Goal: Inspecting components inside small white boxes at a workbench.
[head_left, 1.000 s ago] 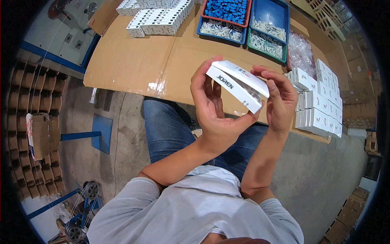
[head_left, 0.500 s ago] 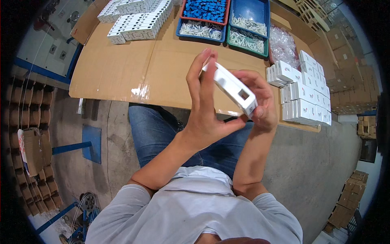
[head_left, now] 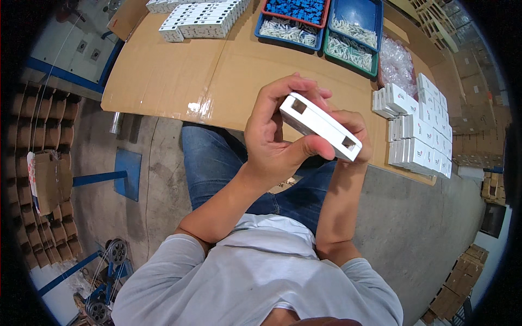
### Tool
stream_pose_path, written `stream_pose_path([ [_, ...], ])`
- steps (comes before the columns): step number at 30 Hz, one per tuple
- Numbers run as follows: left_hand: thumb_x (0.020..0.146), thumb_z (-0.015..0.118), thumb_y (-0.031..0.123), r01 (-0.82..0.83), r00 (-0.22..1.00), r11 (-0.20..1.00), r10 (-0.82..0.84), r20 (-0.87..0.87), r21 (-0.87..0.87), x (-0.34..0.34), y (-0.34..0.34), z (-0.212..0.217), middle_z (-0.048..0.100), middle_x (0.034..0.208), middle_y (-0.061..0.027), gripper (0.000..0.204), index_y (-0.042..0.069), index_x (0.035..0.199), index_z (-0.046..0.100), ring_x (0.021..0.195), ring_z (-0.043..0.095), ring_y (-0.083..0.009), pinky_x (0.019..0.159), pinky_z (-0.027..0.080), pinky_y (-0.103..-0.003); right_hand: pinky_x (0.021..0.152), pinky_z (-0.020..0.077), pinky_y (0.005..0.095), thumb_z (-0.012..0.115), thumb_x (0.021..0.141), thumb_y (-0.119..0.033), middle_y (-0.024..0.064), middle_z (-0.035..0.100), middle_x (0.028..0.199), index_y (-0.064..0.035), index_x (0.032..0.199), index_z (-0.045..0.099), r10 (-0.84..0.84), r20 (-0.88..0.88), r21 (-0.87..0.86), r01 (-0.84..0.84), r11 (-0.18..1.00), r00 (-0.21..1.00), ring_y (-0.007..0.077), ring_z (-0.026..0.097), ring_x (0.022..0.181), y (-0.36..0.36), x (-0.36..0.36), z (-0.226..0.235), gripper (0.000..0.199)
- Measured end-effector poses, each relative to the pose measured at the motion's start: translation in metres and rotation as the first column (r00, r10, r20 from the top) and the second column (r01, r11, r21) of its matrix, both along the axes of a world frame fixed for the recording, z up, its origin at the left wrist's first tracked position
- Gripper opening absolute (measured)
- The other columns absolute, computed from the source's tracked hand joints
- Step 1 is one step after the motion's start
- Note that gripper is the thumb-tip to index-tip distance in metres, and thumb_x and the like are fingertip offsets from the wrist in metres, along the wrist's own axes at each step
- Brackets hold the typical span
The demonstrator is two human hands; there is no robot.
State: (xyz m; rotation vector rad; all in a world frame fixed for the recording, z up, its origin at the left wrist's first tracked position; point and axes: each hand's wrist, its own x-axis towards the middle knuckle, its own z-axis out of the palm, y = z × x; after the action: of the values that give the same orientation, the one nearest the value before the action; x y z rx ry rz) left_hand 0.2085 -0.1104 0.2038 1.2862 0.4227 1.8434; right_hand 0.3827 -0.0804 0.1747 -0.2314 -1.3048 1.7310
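A small white box (head_left: 322,127) is held up over the near table edge, tilted down to the right. Its narrow side faces me and has a square cut-out near each end. My left hand (head_left: 277,126) is closed round the box's left part, fingers behind it and thumb along its lower edge. My right hand (head_left: 356,136) grips the right end from behind; part of its fingers is hidden by the box.
The cardboard-covered table (head_left: 163,81) bears rows of white boxes (head_left: 204,20) at the back left. More white boxes (head_left: 421,130) are stacked at the right edge. Behind are a red tray (head_left: 324,16) of blue pieces, a green tray (head_left: 375,70) of white pieces and clear plastic bags (head_left: 397,60).
The box has been turned so that its narrow side with both cut-outs faces me. My left fingers, earlier stretched up at its far end, now curl behind it. The whole view has shifted slightly.
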Motion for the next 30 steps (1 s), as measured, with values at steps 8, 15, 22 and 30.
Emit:
stream_pose_path([
  [8, 0.087, 0.068, 0.058, 0.031, 0.997, 0.998, -0.035, -0.075, -0.051, -0.005, -0.005, 0.001, 0.068, 0.110, -0.0129, 0.076, -0.003, 0.128, 0.052, 0.112, 0.064, -0.0251, 0.111, 0.038, -0.046, 0.115, 0.0284, 0.0543, 0.084, 0.075, -0.033, 0.0401, 0.048, 0.138, 0.0075, 0.118, 0.070, 0.015, -0.127, 0.052, -0.009, 0.999, 0.992, 0.0492, 0.045, 0.134, 0.001, 0.001, -0.002, 0.061],
  [15, 0.088, 0.070, 0.051, 0.055, 0.977, 0.987, -0.022, -0.214, 0.149, -0.013, 0.003, 0.000, 0.074, 0.099, -0.0129, 0.057, -0.002, 0.108, 0.067, 0.114, 0.065, -0.0359, 0.108, 0.039, -0.051, 0.108, 0.0400, 0.0539, 0.080, 0.079, -0.033, 0.0448, 0.049, 0.131, 0.0063, 0.114, 0.072, 0.111, -0.346, 0.022, -0.110, 0.994, 0.932, 0.0489, 0.057, 0.120, -0.004, -0.002, 0.007, 0.053],
  [22, 0.087, 0.071, 0.051, 0.064, 0.987, 0.987, -0.041, -0.154, 0.151, -0.009, 0.004, -0.003, 0.074, 0.097, -0.0127, 0.056, -0.002, 0.105, 0.067, 0.114, 0.065, -0.0374, 0.108, 0.038, -0.052, 0.105, 0.0427, 0.0516, 0.079, 0.080, -0.034, 0.0414, 0.056, 0.125, 0.0056, 0.113, 0.073, 0.067, -0.287, 0.104, -0.038, 0.994, 0.956, 0.0477, 0.059, 0.118, -0.002, -0.002, 0.010, 0.052],
  [30, 0.083, 0.064, 0.067, -0.071, 0.965, 0.987, 0.104, -0.240, 0.142, -0.005, 0.003, 0.000, 0.072, 0.088, -0.0147, 0.066, 0.005, 0.101, 0.059, 0.105, 0.067, -0.0400, 0.106, 0.043, -0.059, 0.108, 0.0408, 0.0510, 0.077, 0.083, -0.035, 0.0392, 0.056, 0.129, 0.0071, 0.115, 0.071, 0.087, -0.282, 0.061, -0.073, 0.995, 0.955, 0.0459, 0.056, 0.124, -0.002, 0.004, 0.010, 0.053],
])
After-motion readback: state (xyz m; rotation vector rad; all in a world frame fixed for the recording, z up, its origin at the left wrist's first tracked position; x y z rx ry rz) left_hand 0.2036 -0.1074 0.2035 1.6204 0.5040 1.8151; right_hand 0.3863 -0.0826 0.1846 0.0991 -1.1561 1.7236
